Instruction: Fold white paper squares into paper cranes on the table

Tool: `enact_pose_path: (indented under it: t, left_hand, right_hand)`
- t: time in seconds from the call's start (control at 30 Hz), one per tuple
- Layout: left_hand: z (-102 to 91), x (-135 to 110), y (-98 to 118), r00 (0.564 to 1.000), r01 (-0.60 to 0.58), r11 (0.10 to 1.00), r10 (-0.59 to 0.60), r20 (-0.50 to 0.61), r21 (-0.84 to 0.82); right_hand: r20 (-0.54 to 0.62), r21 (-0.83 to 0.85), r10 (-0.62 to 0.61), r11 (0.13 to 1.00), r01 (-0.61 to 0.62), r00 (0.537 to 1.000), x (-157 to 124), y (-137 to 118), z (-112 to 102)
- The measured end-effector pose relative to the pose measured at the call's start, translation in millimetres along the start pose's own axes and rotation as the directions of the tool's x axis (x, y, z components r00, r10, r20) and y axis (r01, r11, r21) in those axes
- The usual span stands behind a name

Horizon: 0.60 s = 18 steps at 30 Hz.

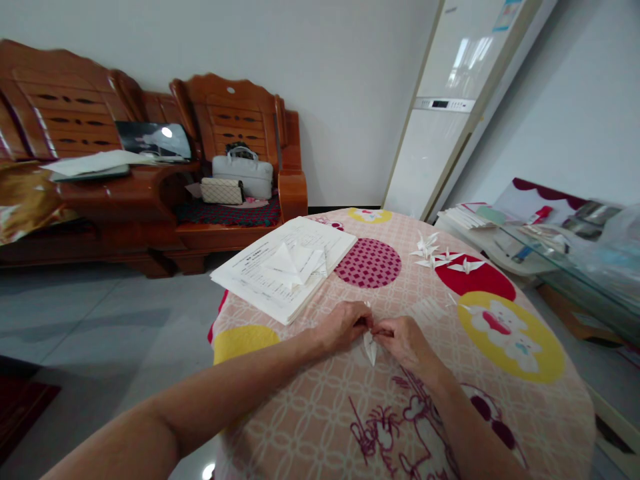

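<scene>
Both my hands meet over the round table with its patterned pink cloth (400,413). My left hand (344,325) and my right hand (406,340) are closed in a pinch on a small folded white paper piece (370,347), whose pointed tip hangs down between them. A stack of printed paper sheets (260,277) lies just beyond my left hand, with loosely folded white paper (295,263) on top. Several finished white paper cranes (443,257) sit at the far right of the table.
A wooden sofa set (150,193) stands along the back wall, with a grey handbag (243,175) and a small woven purse (221,191) on a seat. A tall white air conditioner (450,107) stands in the corner. A glass-topped table with clutter (550,247) is at the right.
</scene>
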State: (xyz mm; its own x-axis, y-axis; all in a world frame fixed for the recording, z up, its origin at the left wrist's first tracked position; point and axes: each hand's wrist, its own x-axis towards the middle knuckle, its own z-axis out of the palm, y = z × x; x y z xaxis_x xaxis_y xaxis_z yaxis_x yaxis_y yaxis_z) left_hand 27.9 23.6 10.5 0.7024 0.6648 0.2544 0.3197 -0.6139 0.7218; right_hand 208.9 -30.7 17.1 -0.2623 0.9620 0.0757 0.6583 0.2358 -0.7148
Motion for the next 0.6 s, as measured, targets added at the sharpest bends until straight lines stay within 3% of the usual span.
enact_pose_path:
  t: [0.17,0.43,0.6]
  left_hand:
    - [-15.3,-10.7,5.9,0.983,-0.122,0.990,0.110,0.149,0.072]
    - [-14.9,-18.3,11.8,0.941,-0.289,0.930,0.232,0.247,0.225]
    - [-10.3,-21.0,8.5,0.942,-0.291,0.919,0.226,0.249,0.267]
  right_hand:
    - [0.070,0.084,-0.038,0.996,0.032,0.997,-1.1,0.9,-6.7]
    - [0.072,0.110,-0.022,0.994,0.014,0.997,-0.4,2.1,-6.9]
    - [0.095,0.100,-0.001,0.995,-0.009,0.995,-0.5,2.2,-8.1]
